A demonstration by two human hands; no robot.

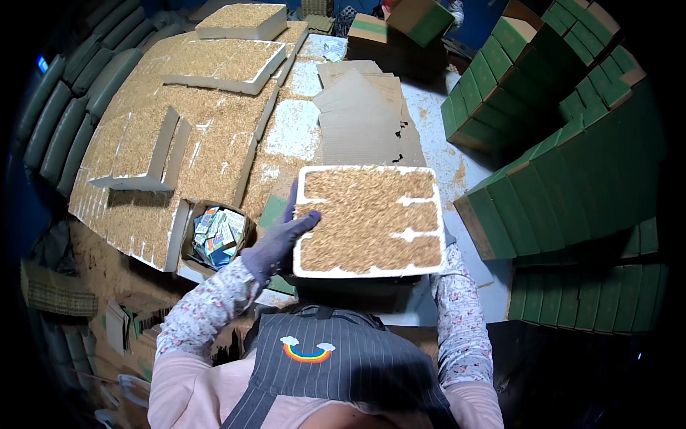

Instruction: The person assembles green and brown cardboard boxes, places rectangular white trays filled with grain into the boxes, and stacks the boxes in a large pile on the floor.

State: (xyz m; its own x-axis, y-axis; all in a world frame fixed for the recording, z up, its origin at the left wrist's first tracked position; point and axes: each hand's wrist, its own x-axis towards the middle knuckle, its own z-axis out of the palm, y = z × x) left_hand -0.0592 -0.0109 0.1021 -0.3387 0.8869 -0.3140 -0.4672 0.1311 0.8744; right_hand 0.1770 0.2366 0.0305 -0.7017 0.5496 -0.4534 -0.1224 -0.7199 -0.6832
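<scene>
A white foam tray point(370, 221) filled with tan husk-like material is held level in front of me, above a dark green box point(353, 296). My left hand point(276, 241), in a grey-purple glove, grips its left side with the thumb over the rim. At the right side, my right hand point(449, 241) is mostly hidden by the tray; only a bit of glove shows at the edge. Left of the tray stands an open cardboard box point(249, 230) of small printed packets point(217, 236). Flat cardboard sheets point(359, 123) lie beyond the tray.
Many husk-filled foam trays point(214, 134) cover the left of the table point(471, 177), some stacked higher. Green cartons point(568, 187) stand in rows at right. Filled sacks point(64, 134) are piled far left. Another person's sleeve point(455, 12) shows beside a carton point(420, 21) at the back.
</scene>
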